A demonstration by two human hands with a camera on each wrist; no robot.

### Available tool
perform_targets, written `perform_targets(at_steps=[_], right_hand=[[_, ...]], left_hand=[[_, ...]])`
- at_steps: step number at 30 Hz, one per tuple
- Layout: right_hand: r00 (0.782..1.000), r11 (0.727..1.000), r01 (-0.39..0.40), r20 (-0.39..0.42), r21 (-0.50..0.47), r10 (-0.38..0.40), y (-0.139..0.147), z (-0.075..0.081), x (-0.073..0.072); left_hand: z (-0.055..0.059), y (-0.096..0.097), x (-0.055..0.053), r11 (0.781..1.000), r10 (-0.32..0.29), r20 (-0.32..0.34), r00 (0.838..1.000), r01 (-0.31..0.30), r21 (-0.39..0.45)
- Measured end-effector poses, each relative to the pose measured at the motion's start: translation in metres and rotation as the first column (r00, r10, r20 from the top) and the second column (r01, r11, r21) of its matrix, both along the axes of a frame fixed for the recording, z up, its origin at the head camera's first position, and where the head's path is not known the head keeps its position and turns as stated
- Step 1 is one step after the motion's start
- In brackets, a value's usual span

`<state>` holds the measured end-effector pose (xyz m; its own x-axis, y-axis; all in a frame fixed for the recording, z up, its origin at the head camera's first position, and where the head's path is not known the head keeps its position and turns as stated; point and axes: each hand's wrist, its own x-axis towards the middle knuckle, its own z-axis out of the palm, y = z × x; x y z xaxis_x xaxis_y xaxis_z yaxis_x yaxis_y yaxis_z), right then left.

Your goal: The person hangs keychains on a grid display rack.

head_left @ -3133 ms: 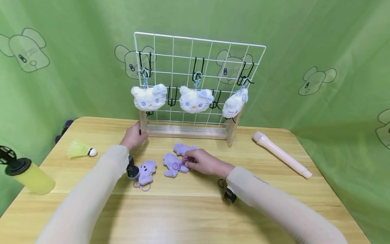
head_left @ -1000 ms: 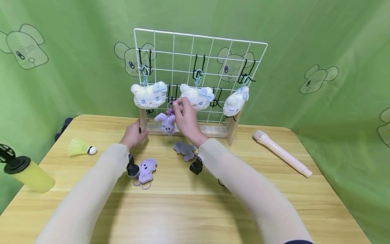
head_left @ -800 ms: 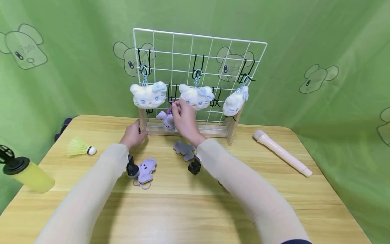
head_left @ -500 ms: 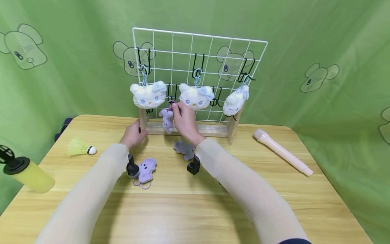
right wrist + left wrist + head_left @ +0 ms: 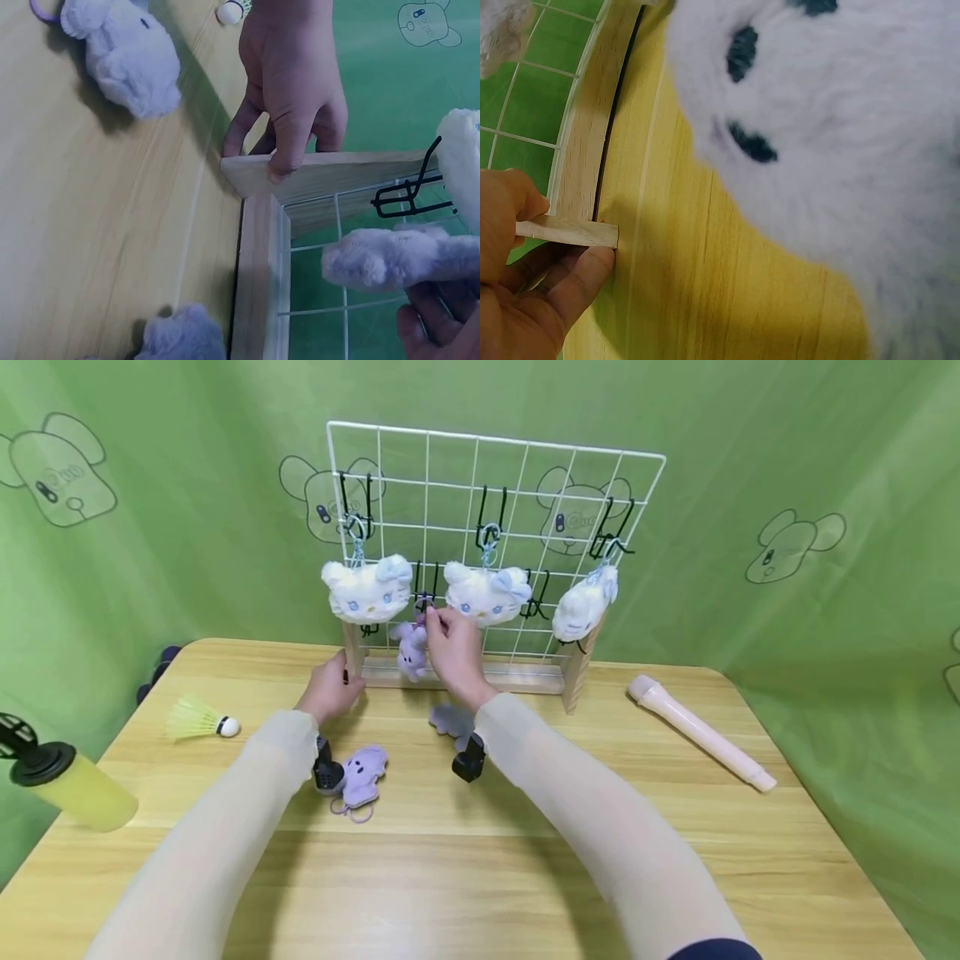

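While left hand [image 5: 328, 687] grips wood [image 5: 574, 232], right hand [image 5: 456, 649] holds fuzzy plush [image 5: 411, 657].

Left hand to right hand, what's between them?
Between the left hand and right hand, the head view shows the left rack leg, gripped by the left, part of the wooden bottom bar, and the dangling purple plush the right hand holds.
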<state>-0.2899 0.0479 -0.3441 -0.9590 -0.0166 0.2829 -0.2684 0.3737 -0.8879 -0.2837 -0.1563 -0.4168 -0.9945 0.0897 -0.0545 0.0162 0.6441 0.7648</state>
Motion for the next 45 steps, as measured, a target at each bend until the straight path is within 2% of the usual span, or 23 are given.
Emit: perform_targets(at_steps=[8,11,14,16,18,22,25,29,32,34,37,40,45], right_hand=[[0.994,0.997,-0.077,0.082,0.003,0.076,0.015,-0.005,0.0],[0.984,0.992,-0.123,0.133,0.004,0.121,0.027,-0.01,-0.001],[0.967,0.982,-0.185,0.187,0.049,0.173,0.043,-0.015,0.0],[0.956,0.967,-0.224,0.221,0.119,0.195,0.055,-0.018,0.004],[0.95,0.94,-0.262,0.229,0.22,0.211,0.069,-0.024,0.008],[0.94,0.864,-0.326,0.23,0.383,0.253,0.095,-0.037,0.018],[0.916,0.803,-0.396,0.248,0.445,0.314,0.11,-0.046,0.026],[0.878,0.705,-0.478,0.276,0.523,0.391,0.122,-0.055,0.033],[0.863,0.635,-0.499,0.27,0.59,0.428,0.126,-0.06,0.036],[0.858,0.598,-0.499,0.262,0.627,0.442,0.127,-0.062,0.038],[0.858,0.556,-0.491,0.26,0.671,0.444,0.126,-0.062,0.04],[0.863,0.527,-0.48,0.269,0.702,0.428,0.123,-0.061,0.042],[0.886,0.497,-0.44,0.27,0.748,0.377,0.116,-0.062,0.042]], left_hand=[[0.003,0.001,-0.001,1.0,-0.004,-0.008,1.0,0.004,0.004],[0.004,0.001,-0.001,1.0,-0.005,-0.01,1.0,0.005,-0.001],[0.004,0.001,-0.001,1.0,-0.005,-0.018,1.0,0.005,-0.012],[0.004,0.001,-0.001,1.0,-0.008,-0.017,1.0,0.008,-0.013],[0.003,0.001,-0.002,1.0,-0.01,-0.02,1.0,0.01,-0.019],[0.002,0.001,-0.002,1.0,-0.012,-0.018,1.0,0.011,-0.014],[0.002,0.0,-0.002,1.0,-0.01,-0.014,1.0,0.01,-0.011],[0.003,0.0,0.0,1.0,-0.005,0.0,1.0,0.005,-0.008],[0.003,0.0,0.001,1.0,-0.004,0.003,1.0,0.004,-0.012],[0.003,0.0,0.001,1.0,-0.004,0.004,1.0,0.005,-0.016],[0.002,0.001,0.002,1.0,-0.006,-0.001,1.0,0.006,-0.015],[0.0,0.001,0.001,1.0,-0.008,-0.002,1.0,0.008,-0.008],[-0.001,0.001,0.002,1.0,-0.006,-0.014,1.0,0.006,-0.008]])
